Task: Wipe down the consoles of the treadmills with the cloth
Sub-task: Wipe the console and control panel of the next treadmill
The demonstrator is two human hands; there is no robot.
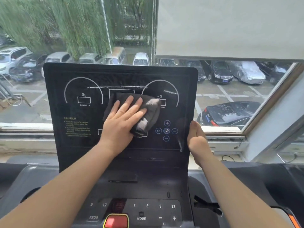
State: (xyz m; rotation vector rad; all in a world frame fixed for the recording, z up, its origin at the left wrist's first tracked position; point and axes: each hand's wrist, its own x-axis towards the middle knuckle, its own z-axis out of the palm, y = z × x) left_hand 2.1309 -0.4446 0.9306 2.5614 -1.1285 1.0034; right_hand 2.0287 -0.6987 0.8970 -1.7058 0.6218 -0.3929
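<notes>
The left hand (122, 118) presses the dark cloth (150, 111) flat against the middle of the treadmill console (79, 145), its fingers straight and spread. The right hand (197, 140) holds the console's right edge, thumb on the front and its other fingers hidden behind the panel.

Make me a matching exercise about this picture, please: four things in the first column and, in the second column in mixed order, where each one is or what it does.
Column one
1. cloth
2. left hand
3. right hand
4. red button

Column two
A. holds the right edge of the console
B. sits at the bottom, below the number keys
C. lies on the middle of the console
D. presses flat on the cloth

Pairs: 1-C, 2-D, 3-A, 4-B
</notes>
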